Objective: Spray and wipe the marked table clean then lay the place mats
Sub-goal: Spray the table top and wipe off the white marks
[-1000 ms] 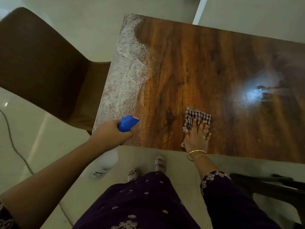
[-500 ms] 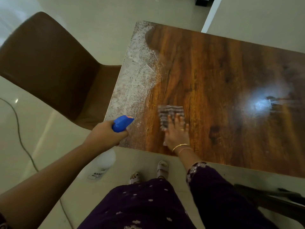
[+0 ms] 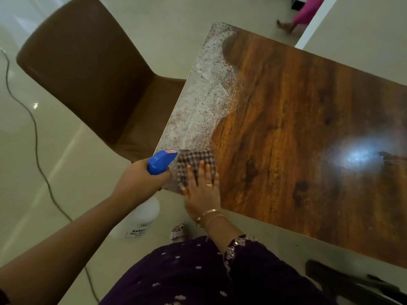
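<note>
The right hand [image 3: 201,190] lies flat with fingers straight, pressing the checked cloth [image 3: 193,165] onto the near left corner of the desk [image 3: 297,172]. The left hand [image 3: 141,179] grips the spray bottle [image 3: 161,161] by its blue head, just beside the cloth at the desk edge. A white speckled band [image 3: 198,100] runs along the left edge, unwiped.

Step in hand: wiping. Apply even pressure through a flat palm. Work the cloth up the band in overlapping strokes, drawing residue inward — not over the edge onto the chair [image 3: 88,73]. Hold the bottle clear of the cloth's path. No place mats are in view.
</note>
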The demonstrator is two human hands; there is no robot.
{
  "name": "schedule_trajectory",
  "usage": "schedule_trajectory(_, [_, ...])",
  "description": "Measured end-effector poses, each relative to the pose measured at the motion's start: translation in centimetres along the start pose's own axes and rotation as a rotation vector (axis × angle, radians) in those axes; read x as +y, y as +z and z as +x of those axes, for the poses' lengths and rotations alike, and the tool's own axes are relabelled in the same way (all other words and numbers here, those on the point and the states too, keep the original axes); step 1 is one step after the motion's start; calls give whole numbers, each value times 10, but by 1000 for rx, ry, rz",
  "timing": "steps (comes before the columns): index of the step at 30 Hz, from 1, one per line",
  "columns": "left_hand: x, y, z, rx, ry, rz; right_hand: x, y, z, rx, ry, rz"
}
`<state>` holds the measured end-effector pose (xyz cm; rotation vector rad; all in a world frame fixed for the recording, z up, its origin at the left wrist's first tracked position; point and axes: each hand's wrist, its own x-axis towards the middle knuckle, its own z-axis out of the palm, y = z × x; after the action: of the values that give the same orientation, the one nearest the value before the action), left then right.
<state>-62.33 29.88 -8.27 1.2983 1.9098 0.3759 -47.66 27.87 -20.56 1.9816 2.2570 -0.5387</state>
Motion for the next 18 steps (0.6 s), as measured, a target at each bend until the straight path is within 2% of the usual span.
schedule_trajectory(2, [0,-2,1,4,-9,8,-6,-5,21,-23,-174,-56])
schedule_trajectory(4, [1,-4,2,5,-8,30,10,-13,46,-38,-262,-111])
schedule_trajectory(6, [1,-6,4,5,2,43,35,-26,66,-28,-174,-113])
schedule_trajectory(8, [3,-6,5,0,5,31,62,-37,73,-29,6,-41])
schedule_trajectory(11, [4,-4,6,-14,2,19,90,-39,55,-22,167,1])
schedule_trajectory(14, [4,-2,7,-14,-21,16,80,-24,22,-18,151,-35])
schedule_trajectory(18, [6,-2,7,-35,-31,-1,36,-6,-4,-41,-2,-44])
